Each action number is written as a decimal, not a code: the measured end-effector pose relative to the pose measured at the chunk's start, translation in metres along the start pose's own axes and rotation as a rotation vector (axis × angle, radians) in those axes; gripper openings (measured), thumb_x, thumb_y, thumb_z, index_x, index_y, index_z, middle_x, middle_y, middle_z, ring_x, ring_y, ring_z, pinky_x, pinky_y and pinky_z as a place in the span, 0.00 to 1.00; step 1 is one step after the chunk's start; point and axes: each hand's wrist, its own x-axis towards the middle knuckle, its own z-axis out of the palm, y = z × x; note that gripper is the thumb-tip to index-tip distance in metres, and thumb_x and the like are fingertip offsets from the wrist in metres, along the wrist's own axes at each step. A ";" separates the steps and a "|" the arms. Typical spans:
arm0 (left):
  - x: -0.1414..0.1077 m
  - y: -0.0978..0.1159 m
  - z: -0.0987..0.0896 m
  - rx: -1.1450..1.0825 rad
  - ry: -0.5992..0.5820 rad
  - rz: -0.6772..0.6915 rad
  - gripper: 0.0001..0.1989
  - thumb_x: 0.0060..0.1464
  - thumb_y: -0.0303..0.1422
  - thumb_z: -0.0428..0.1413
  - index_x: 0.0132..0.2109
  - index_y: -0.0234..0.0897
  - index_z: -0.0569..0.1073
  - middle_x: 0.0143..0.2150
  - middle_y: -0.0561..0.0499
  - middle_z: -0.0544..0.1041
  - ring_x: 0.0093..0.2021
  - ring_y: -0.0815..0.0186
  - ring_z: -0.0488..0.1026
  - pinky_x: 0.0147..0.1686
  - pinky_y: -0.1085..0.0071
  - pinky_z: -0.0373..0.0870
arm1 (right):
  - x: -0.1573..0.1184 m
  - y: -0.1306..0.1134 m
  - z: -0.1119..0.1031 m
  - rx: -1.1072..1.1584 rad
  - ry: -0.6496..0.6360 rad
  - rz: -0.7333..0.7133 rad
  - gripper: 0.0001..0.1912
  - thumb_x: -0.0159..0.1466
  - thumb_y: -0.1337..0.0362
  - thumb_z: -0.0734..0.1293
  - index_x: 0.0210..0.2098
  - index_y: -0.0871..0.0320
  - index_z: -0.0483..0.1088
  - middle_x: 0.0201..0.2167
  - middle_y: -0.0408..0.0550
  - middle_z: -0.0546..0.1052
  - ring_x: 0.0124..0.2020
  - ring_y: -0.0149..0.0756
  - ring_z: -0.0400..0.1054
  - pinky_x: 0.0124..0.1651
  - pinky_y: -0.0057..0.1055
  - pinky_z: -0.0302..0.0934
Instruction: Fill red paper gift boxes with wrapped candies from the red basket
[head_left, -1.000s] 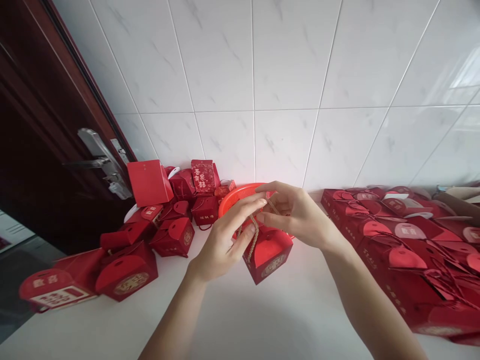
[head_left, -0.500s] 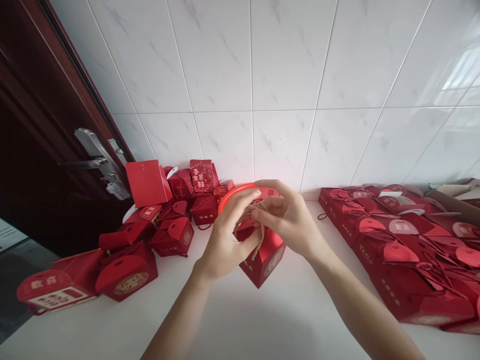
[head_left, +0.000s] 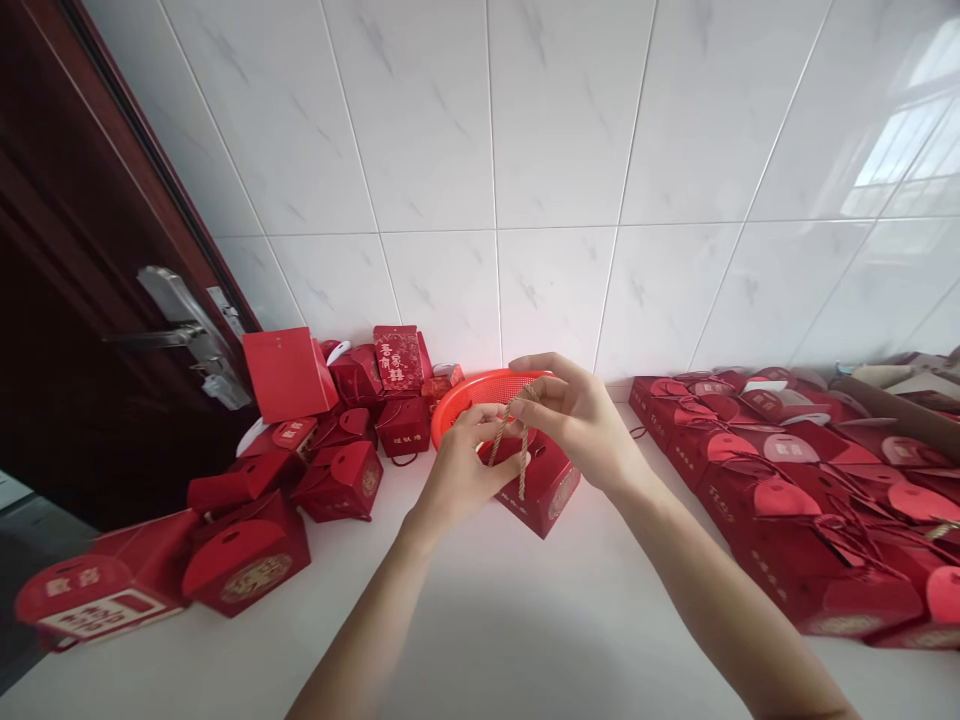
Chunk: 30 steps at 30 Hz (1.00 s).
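My right hand [head_left: 581, 420] pinches a beige twisted rope [head_left: 523, 465] near its upper bend, and the two strands hang down from there. My left hand [head_left: 472, 455] curls around the same rope, its fingers at the left strand and its thumb by the right one. Just below the hands sits a small dark red gift box [head_left: 551, 490] with gold print. Its top is partly hidden by my fingers. Behind it stands an orange-red plastic basket [head_left: 450, 400], partly covered by my left hand.
On the left are several red gift boxes [head_left: 247, 560] in mixed shapes, near a dark door [head_left: 52, 300] with a metal handle. Rows of closed red boxes [head_left: 750, 530] with cords fill the right side. A white tiled wall [head_left: 555, 290] rises behind the white surface [head_left: 480, 630].
The rope now stands clear above the box as a bend with two hanging strands. My hands have parted a little, and the box appears slightly farther up and right.
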 end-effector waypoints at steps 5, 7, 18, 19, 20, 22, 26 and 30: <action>0.001 -0.006 0.005 0.008 -0.109 0.003 0.08 0.59 0.38 0.61 0.44 0.43 0.82 0.56 0.44 0.76 0.58 0.50 0.73 0.54 0.50 0.73 | 0.001 0.004 -0.014 -0.087 -0.034 0.016 0.23 0.54 0.70 0.70 0.50 0.55 0.69 0.26 0.37 0.70 0.28 0.30 0.68 0.32 0.29 0.65; 0.001 -0.005 0.007 -0.009 -0.135 0.019 0.09 0.59 0.39 0.62 0.44 0.43 0.82 0.56 0.44 0.76 0.59 0.49 0.73 0.55 0.51 0.72 | -0.001 0.004 -0.018 -0.147 -0.035 -0.018 0.23 0.54 0.71 0.69 0.49 0.56 0.69 0.26 0.37 0.70 0.28 0.30 0.67 0.32 0.29 0.64; -0.003 -0.003 0.033 -0.114 -0.176 0.130 0.17 0.62 0.44 0.59 0.55 0.46 0.78 0.65 0.44 0.71 0.66 0.50 0.66 0.61 0.53 0.68 | -0.020 -0.018 -0.041 -1.062 0.107 -0.108 0.19 0.57 0.78 0.60 0.41 0.57 0.76 0.33 0.47 0.76 0.28 0.32 0.65 0.30 0.29 0.53; -0.003 -0.004 0.037 -0.142 -0.130 0.156 0.19 0.62 0.43 0.60 0.58 0.46 0.76 0.65 0.44 0.71 0.67 0.51 0.65 0.62 0.54 0.67 | -0.020 -0.023 -0.050 -1.104 0.125 -0.096 0.18 0.57 0.78 0.61 0.40 0.57 0.76 0.32 0.47 0.76 0.29 0.33 0.65 0.30 0.29 0.53; -0.004 -0.005 0.042 -0.176 -0.076 0.178 0.20 0.62 0.41 0.60 0.60 0.46 0.74 0.65 0.44 0.71 0.67 0.52 0.65 0.62 0.55 0.67 | -0.019 -0.029 -0.061 -1.125 0.146 -0.087 0.17 0.56 0.77 0.62 0.39 0.57 0.77 0.29 0.47 0.76 0.29 0.34 0.65 0.31 0.29 0.54; -0.006 -0.007 0.055 -0.257 0.012 0.206 0.17 0.63 0.39 0.59 0.57 0.44 0.75 0.59 0.45 0.74 0.60 0.56 0.70 0.58 0.59 0.70 | -0.016 -0.042 -0.085 -1.112 0.176 -0.068 0.15 0.56 0.77 0.64 0.37 0.58 0.77 0.25 0.44 0.75 0.28 0.33 0.67 0.32 0.30 0.57; -0.022 -0.017 0.100 -0.345 -0.081 0.207 0.09 0.63 0.38 0.56 0.39 0.38 0.77 0.36 0.48 0.77 0.37 0.63 0.74 0.41 0.66 0.73 | -0.013 -0.066 -0.146 -1.016 0.268 -0.047 0.07 0.55 0.73 0.68 0.31 0.59 0.78 0.21 0.43 0.74 0.24 0.32 0.68 0.31 0.31 0.61; -0.057 -0.039 0.155 -0.363 -0.446 0.041 0.11 0.59 0.37 0.56 0.31 0.36 0.77 0.29 0.49 0.75 0.31 0.65 0.70 0.36 0.68 0.70 | -0.020 -0.089 -0.211 -0.977 0.453 0.035 0.05 0.53 0.71 0.75 0.31 0.62 0.79 0.20 0.45 0.75 0.21 0.30 0.67 0.27 0.30 0.60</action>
